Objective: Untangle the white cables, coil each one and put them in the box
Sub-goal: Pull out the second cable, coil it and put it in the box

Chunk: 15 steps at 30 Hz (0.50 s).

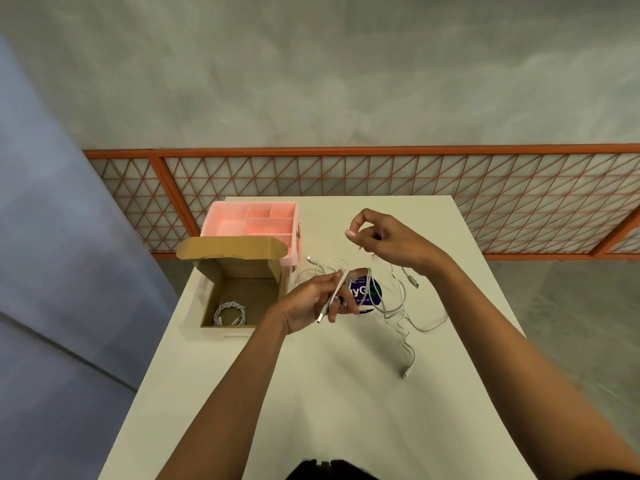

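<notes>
Noted box (258, 294) open-topped just left of left hand (310, 303) grip, flap (232, 249) raised behind, room beside one coil (229, 314). Found cables (394, 309) sprawled right of grip. Logged bare table (329, 410) nearer than grip.

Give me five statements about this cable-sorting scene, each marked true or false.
1. The cardboard box holds one coiled cable. True.
2. The pink organizer stands nearer the person than the box. False: it stands behind the box.
3. The left hand grips a strand of the tangled cables. True.
4. The right hand lies flat on the table. False: it is raised, pinching a cable strand.
5. The box's flap is shut. False: it stands open.
</notes>
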Each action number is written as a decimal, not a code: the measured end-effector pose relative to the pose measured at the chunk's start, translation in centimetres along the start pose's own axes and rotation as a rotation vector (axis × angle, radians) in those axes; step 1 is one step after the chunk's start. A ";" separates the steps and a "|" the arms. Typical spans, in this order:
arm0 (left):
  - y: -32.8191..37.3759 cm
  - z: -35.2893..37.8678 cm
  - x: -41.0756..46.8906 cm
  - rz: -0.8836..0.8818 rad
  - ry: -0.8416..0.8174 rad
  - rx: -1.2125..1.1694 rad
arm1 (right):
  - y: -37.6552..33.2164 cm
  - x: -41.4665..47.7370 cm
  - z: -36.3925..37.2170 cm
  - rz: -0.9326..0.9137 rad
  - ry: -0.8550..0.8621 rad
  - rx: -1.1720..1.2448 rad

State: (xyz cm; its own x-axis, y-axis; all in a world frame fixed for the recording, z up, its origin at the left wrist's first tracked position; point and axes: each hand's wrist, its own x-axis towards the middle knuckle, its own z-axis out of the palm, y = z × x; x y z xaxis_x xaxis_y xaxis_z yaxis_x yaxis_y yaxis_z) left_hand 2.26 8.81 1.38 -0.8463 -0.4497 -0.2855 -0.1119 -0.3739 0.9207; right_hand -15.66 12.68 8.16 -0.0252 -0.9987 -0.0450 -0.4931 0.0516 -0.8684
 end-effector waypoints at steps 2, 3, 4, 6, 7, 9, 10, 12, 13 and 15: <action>0.1 0.0 -0.2 0.017 -0.049 -0.041 | 0.3 0.1 -0.1 -0.009 -0.001 0.047; 0.1 0.0 -0.3 0.028 -0.074 -0.055 | 0.4 0.1 -0.1 -0.014 0.006 0.071; 0.1 -0.1 -0.4 0.041 -0.096 -0.068 | 0.5 0.1 0.0 -0.019 0.015 0.097; 0.1 -0.2 -0.5 0.068 -0.128 -0.119 | 0.8 0.0 0.1 -0.026 0.024 0.143; 0.0 -0.2 -0.5 0.082 -0.135 -0.164 | 1.0 -0.1 0.2 -0.026 0.026 0.165; -0.2 -0.5 -0.5 0.122 -0.132 -0.256 | 1.6 -0.1 0.4 -0.011 0.035 0.198; -0.2 -0.6 -0.5 0.145 -0.139 -0.301 | 1.9 -0.1 0.6 0.003 0.040 0.209; -0.1 -0.8 -0.5 0.173 -0.188 -0.401 | 2.5 -0.2 0.9 0.023 0.027 0.234; -0.1 -0.8 -0.5 0.182 -0.218 -0.438 | 2.7 -0.3 1.1 0.031 0.002 0.251; 0.1 -0.8 -0.4 0.194 -0.262 -0.487 | 2.8 -0.5 1.6 0.056 -0.090 0.297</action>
State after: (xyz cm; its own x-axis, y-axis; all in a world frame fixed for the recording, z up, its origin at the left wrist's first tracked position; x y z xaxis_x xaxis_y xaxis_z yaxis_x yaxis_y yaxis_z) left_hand 3.03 8.29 1.36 -0.9350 -0.3545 0.0090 0.2579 -0.6622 0.7036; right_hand -15.65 13.29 4.98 0.0387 -0.9909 -0.1288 -0.2176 0.1174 -0.9690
